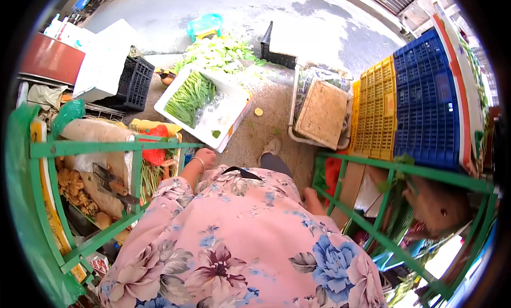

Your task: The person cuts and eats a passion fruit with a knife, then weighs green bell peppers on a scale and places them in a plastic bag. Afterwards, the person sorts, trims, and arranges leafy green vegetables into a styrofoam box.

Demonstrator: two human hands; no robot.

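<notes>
My left hand (205, 157), with a bracelet at the wrist, is beside the end of the green metal rail (106, 147) on the left. Its fingers are too small and partly hidden to read. My right hand (308, 194) hangs low by the right green frame (372, 164), its fingers not clearly shown. In front of me a white foam box (226, 115) holds long green vegetables (191, 97) at its left side. Beyond it, a heap of loose green leaves (221, 53) lies on the ground.
Right of the foam box is a basket (293, 108) under a brown board (322, 113). Yellow (375, 105) and blue crates (426, 97) stand farther right. A black crate (137, 81) and red cabinet (50, 58) are at the left. A shoe (271, 147) shows on the ground.
</notes>
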